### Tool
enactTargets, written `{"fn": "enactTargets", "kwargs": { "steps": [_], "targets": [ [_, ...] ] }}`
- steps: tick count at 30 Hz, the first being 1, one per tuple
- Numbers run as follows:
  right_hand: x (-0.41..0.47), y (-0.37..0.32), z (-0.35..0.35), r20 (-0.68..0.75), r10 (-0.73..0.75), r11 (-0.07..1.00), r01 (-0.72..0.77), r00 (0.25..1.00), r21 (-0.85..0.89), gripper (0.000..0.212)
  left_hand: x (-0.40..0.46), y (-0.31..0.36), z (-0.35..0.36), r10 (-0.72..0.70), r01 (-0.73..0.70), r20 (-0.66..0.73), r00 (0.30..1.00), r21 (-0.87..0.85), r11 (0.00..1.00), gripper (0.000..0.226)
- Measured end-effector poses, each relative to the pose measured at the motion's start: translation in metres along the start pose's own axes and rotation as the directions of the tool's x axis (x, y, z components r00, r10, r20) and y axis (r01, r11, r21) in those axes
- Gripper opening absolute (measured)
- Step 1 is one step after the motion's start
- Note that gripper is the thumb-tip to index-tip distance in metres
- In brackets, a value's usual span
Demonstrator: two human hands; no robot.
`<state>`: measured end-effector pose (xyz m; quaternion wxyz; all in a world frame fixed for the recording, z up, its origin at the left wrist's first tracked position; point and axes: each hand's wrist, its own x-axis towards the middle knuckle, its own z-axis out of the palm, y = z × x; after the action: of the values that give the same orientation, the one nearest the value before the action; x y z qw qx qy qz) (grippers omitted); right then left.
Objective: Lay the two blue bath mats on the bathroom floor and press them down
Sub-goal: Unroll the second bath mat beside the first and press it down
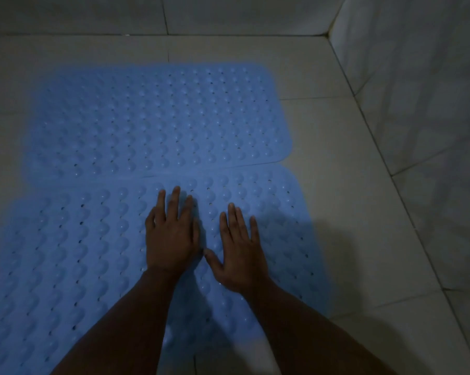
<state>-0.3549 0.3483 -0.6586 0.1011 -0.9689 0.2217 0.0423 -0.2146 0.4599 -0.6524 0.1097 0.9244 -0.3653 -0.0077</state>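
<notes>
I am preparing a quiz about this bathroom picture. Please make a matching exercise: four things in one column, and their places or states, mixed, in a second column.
1. left hand
2. far mat
3. near mat
4. tiled wall

A. lies flat, nobody touches it
B. stands at the right
C. has both hands on it
D. rests flat, fingers spread, beside the right hand

Pairs: 1-D, 2-A, 3-C, 4-B

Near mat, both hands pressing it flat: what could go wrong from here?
1. Both the left hand and the right hand press the middle of the near mat, so its edges may stay unstuck.
2. The far mat meets the near one along a seam; pushing forward could slide one over the other.
3. The far mat has no hand on it and may be left unpressed.
</notes>
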Motion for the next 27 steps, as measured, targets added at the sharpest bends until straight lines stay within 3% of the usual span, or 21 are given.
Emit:
{"fn": "enactTargets", "kwargs": {
  "steps": [6, 10, 13, 16, 22, 27],
  "targets": [
    [0.001, -0.002, 0.002, 0.045, 0.002, 0.997, -0.005, 0.999, 0.075, 0.082, -0.001, -0.008, 0.001, -0.066, 0.066, -0.012, 0.998, -0.033, 0.997, 0.056],
    [0.021, 0.004, -0.028, 0.308, -0.025, 0.984, -0.031, 0.951, 0.174, 0.077, 0.005, 0.000, -0.012, -0.059, 0.059, -0.004, 0.998, -0.055, 0.997, 0.056],
    [0.055, 0.016, -0.079, 0.464, -0.050, 0.966, -0.076, 0.885, 0.248, 0.054, 0.007, 0.012, -0.013, -0.082, 0.083, 0.014, 0.997, -0.077, 0.994, 0.056],
    [0.073, 0.042, -0.116, 0.279, 0.033, 0.932, -0.130, 0.960, 0.339, 0.034, 0.005, 0.039, -0.007, -0.016, 0.019, 0.024, 1.000, -0.103, 0.995, 0.055],
    [0.076, 0.102, -0.130, 0.106, 0.198, 0.900, -0.224, 0.974, 0.375, 0.030, -0.008, 0.114, 0.027, 0.243, -0.223, 0.064, 0.968, -0.226, 0.948, 0.059],
    [0.069, 0.141, -0.119, 0.010, 0.222, 0.891, -0.207, 0.975, 0.403, 0.027, -0.016, 0.154, 0.056, 0.239, -0.225, 0.173, 0.955, -0.097, 0.969, 0.076]
  ]
}}
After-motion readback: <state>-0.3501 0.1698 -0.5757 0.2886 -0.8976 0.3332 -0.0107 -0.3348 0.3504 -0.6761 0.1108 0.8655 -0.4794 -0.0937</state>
